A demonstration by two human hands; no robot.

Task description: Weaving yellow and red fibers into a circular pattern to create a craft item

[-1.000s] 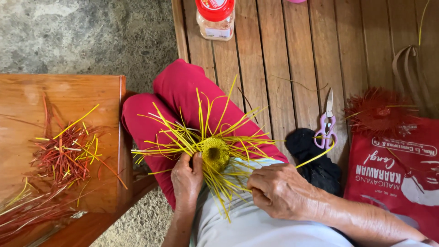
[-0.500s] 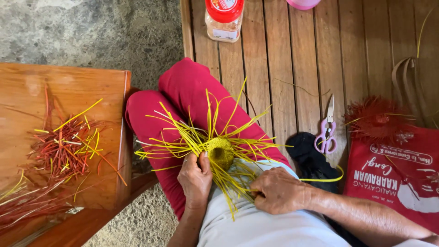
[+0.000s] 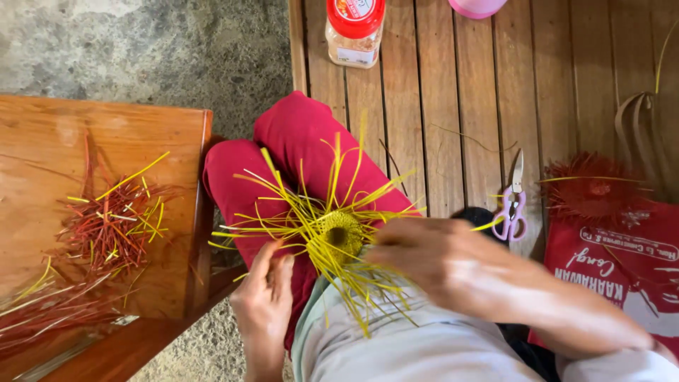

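Head view, yellow woven disc (image 3: 341,233) between hands, left grip (image 3: 265,301) pinching strands, right grip (image 3: 431,258) blurred, unclear.

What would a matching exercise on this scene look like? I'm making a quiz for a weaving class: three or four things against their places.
Things:
1. scissors
2. jar with red lid
3. pile of cut strips
4. yellow woven disc

Places:
A. on the wooden table
B. on the lap, between the hands
C. top of the slatted floor
D. on the slats beside the red bag

Pairs: 1-D, 2-C, 3-A, 4-B
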